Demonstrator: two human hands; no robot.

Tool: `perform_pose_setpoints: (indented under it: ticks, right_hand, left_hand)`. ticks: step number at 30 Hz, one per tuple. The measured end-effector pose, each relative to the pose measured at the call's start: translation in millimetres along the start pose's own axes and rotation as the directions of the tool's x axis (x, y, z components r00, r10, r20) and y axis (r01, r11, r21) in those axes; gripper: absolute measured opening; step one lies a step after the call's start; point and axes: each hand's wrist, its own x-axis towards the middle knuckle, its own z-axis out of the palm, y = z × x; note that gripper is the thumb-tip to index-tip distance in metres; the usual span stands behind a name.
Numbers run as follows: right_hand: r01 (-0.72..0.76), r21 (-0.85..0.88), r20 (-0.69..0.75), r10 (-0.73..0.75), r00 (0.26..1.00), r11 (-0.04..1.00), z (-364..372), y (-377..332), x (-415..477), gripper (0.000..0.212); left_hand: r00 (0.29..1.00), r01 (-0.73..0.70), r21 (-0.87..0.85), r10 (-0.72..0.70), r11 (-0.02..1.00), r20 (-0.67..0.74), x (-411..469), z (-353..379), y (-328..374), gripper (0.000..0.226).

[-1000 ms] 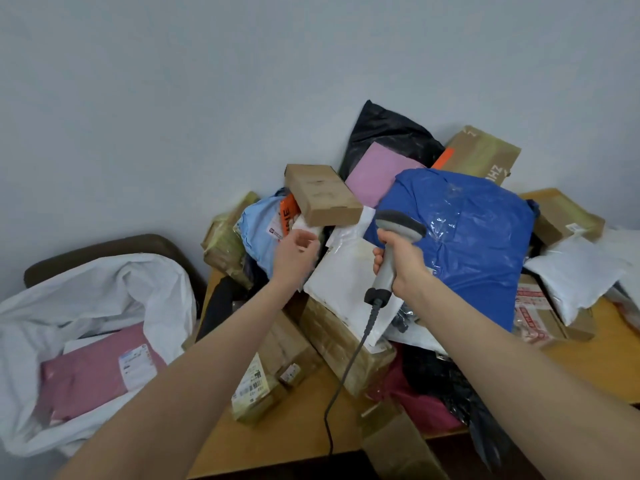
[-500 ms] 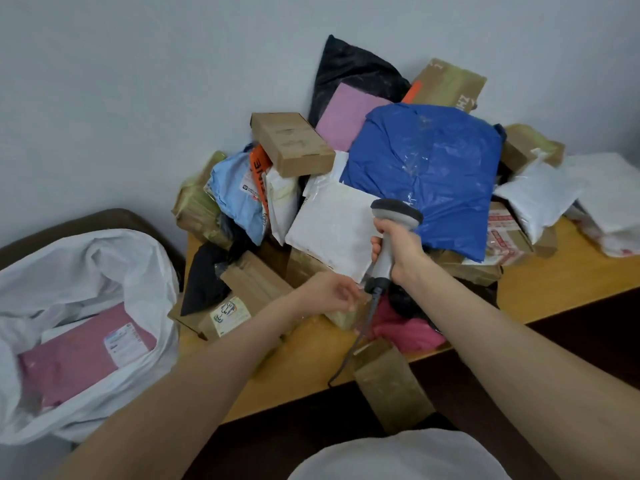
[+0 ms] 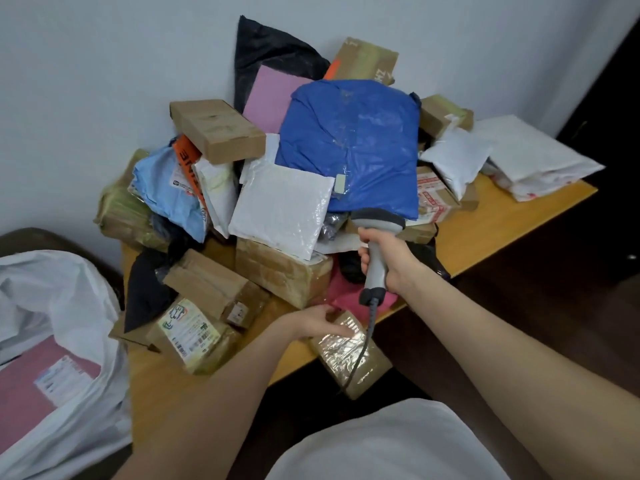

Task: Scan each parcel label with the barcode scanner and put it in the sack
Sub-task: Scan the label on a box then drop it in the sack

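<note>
My right hand grips the grey barcode scanner upright above the front of the parcel pile; its cable hangs down over the table edge. My left hand lies on the far end of a small taped brown box that overhangs the front edge of the wooden table. The fingers rest on the box top; a firm grip is not clear. At the left, the white sack stands open with a pink parcel inside, label up.
The pile holds a big blue bag, a white bubble mailer, several brown boxes, a labelled box at the front left, and white bags at the right. A wall rises behind. Dark floor lies to the right.
My left hand came down from the top of the pile to the small taped box at the table's front edge. The scanner hand moved slightly right and lower; the view tilted down.
</note>
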Motion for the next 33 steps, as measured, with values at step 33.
perform_pose_setpoints:
  ticks: [33]
  right_hand:
    - [-0.167,-0.221,-0.003,0.171,0.985,0.961,-38,36,-29,0.011]
  left_hand:
    - [0.952,0.104,-0.584,-0.251,0.805,-0.177,-51,-2,20,0.07]
